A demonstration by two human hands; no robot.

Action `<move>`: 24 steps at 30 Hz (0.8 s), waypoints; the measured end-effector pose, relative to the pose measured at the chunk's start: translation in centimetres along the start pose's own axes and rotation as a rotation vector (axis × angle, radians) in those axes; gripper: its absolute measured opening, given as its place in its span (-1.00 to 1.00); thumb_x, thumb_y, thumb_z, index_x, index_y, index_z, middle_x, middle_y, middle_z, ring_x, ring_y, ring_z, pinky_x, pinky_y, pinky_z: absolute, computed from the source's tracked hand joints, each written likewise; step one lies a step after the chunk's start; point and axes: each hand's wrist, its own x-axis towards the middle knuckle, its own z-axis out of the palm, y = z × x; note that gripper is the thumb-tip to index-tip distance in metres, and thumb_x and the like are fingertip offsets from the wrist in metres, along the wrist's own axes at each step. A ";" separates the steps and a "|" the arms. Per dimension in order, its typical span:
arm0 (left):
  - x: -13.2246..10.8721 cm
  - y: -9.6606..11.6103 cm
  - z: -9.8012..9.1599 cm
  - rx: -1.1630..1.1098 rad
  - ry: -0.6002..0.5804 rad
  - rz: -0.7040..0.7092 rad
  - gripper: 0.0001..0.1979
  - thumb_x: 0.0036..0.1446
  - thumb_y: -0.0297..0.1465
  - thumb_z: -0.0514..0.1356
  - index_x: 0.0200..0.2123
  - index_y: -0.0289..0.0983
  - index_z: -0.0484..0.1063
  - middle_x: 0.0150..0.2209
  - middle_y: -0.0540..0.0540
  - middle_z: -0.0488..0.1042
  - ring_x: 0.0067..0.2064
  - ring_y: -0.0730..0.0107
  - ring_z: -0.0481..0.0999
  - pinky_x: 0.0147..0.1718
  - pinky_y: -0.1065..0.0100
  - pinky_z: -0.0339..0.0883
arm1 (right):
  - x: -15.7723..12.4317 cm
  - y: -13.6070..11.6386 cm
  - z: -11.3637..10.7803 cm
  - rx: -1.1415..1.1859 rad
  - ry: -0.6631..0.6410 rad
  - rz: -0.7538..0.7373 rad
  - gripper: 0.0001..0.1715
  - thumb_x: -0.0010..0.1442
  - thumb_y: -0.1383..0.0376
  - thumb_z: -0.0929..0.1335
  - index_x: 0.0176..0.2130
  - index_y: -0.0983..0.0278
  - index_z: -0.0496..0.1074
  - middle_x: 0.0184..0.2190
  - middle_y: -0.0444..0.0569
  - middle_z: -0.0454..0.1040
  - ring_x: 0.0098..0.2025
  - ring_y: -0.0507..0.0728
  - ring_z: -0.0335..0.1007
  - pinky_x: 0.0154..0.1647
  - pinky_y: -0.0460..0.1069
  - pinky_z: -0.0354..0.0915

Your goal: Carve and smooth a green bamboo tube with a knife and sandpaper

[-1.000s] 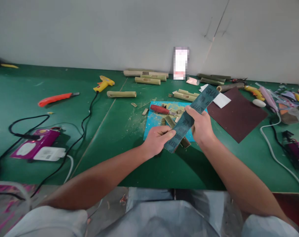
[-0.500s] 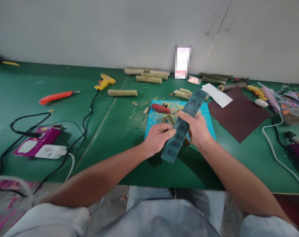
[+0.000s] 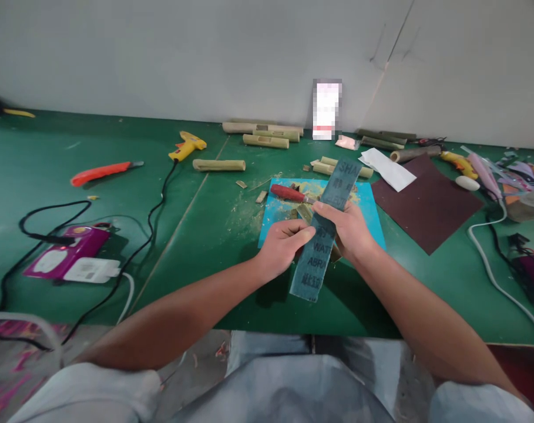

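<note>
A strip of sandpaper, its dark green printed backing facing me, is held between my two hands. My left hand pinches its left edge between thumb and fingers. On the other side my right hand grips it, thumb across the printed face and fingers behind. Under the hands lies a blue board strewn with pale shavings. A red-handled tool rests on it, its tip partly hidden by my right thumb. Behind the strip some bamboo shows, mostly covered; I cannot tell if it is touched.
Bamboo pieces lie along the back, with a lit phone against the wall. A brown sandpaper sheet and white paper are at right. Left are a yellow glue gun, an orange utility knife and a purple power strip with cables.
The sandpaper strip has turned slightly more upright, its top end shifting left and its lower end dropping a little. My right hand has moved slightly left; both hands keep their grip.
</note>
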 end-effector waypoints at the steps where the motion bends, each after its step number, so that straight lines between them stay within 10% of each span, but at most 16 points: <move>1: 0.0 0.1 0.1 -0.016 -0.006 -0.007 -0.61 0.15 -0.20 0.25 -0.59 -0.29 0.28 -0.65 0.09 0.22 -0.62 0.58 0.19 -0.62 0.46 0.03 | 0.0 -0.1 0.0 -0.007 -0.006 -0.003 -0.72 0.00 0.18 0.54 -0.48 0.27 0.44 -0.55 -0.18 0.38 -0.54 -0.03 0.25 -0.51 -0.07 0.21; 24: -0.2 0.7 0.8 0.229 -0.031 0.112 -0.51 0.21 -0.16 0.18 -0.64 -0.28 0.11 -0.64 0.10 0.08 -0.56 0.59 0.08 -0.59 0.47 -0.02 | 1.1 -0.4 -1.1 -0.080 0.077 -0.105 -0.69 0.02 0.14 0.52 -0.50 0.23 0.40 -0.55 -0.16 0.37 -0.54 0.02 0.27 -0.52 -0.02 0.27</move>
